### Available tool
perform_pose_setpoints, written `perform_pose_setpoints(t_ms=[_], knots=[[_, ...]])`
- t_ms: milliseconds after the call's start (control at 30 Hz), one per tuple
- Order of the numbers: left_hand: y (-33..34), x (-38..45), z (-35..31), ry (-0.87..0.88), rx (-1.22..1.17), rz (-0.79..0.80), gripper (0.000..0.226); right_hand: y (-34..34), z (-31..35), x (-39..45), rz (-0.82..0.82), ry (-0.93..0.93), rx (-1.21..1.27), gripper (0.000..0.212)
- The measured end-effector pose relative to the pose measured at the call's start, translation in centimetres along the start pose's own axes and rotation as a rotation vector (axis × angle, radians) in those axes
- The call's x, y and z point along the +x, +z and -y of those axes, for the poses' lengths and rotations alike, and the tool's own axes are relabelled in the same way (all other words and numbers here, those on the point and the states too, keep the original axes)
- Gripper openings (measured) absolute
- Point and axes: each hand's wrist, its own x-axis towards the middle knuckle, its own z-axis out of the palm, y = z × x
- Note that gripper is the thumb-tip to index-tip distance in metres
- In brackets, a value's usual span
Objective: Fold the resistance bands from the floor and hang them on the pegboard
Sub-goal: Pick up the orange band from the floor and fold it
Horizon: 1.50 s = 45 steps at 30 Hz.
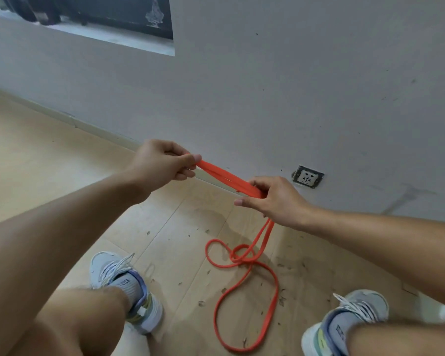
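Now | 1 orange band point(242, 255) (rest floored) | left hand point(159, 164), right hand point(272, 199) both grasping it

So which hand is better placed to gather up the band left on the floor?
The right hand, probably. The band drops from it to the floor, where the loose loops lie just below. The left hand pinches the far end of the folded part, away from them.

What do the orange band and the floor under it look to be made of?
Orange band: likely rubber or latex, matte; it is a flat strip that flops into soft loops on the floor and lies in flat layers between the left hand and right hand. Floor: pale wood-look planks with visible seams, low sheen; laminate or real wood cannot be told.
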Motion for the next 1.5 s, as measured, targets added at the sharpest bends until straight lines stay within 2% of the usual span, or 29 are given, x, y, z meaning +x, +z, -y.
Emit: perform_pose_setpoints(t_ms=[133, 267, 400, 533, 633, 733, 900, 1067, 1167, 1233, 1333, 1367, 1433, 1500], knots=[[0.0, -0.1, -0.5, -0.050, -0.123, -0.014, 0.019, -0.1, 0.4, -0.3, -0.080, -0.019, -0.035, 0.036], [0.3, -0.4, -0.9, -0.033, -0.183, -0.021, 0.018, 0.1, 0.5, -0.4, -0.079, -0.047, -0.021, 0.026], [1.2, -0.9, -1.1, -0.031, -0.270, 0.003, 0.015, 0.7, -0.1, -0.3, -0.068, -0.011, -0.043, 0.024], [2.2, -1.2, -1.6, -0.003, -0.329, 0.031, 0.015, 1.2, -0.6, 0.1, -0.099, 0.082, -0.055, 0.033], [2.8, -1.3, -1.9, 0.010, -0.369, 0.035, 0.013, 1.6, -0.5, 0.1, -0.088, 0.063, -0.054, 0.031], [2.4, -1.1, -2.3, 0.000, -0.431, -0.022, 0.013, 1.8, -0.1, -0.2, -0.076, 0.024, -0.065, 0.023], [-0.3, -0.2, -2.5, 0.000, -0.518, -0.111, 0.013, 1.7, -0.9, 0.0, -0.046, 0.054, -0.042, 0.022], [-4.1, 1.8, -1.6, -0.031, -0.657, -0.313, 0.017, 2.1, -2.0, -0.4, 0.101, 0.098, -0.056, 0.010], [-6.1, 2.6, 0.1, -0.089, -0.646, -0.369, 0.011, 2.0, -2.3, 0.0, 0.064, 0.092, -0.133, 0.010], [-6.9, 2.9, 1.6, -0.151, -0.567, -0.406, 0.014, 1.6, -2.2, 0.4, 0.007, 0.084, -0.135, 0.015], [-8.2, 3.1, 4.3, -0.250, -0.264, -0.403, 0.024, 0.6, -1.3, 0.9, -0.090, 0.064, -0.052, 0.032], [-8.5, 3.2, 5.2, -0.303, -0.130, -0.347, 0.032, 0.1, -0.8, 1.0, -0.123, 0.063, -0.008, 0.036], [-8.6, 3.0, 6.6, -0.420, 0.226, -0.177, 0.042, -0.8, 0.4, 1.1, -0.166, 0.038, 0.029, 0.028], [-7.5, 2.5, 6.5, -0.407, 0.560, -0.058, 0.055, -1.3, 1.4, 1.2, -0.163, -0.014, -0.011, 0.021]])
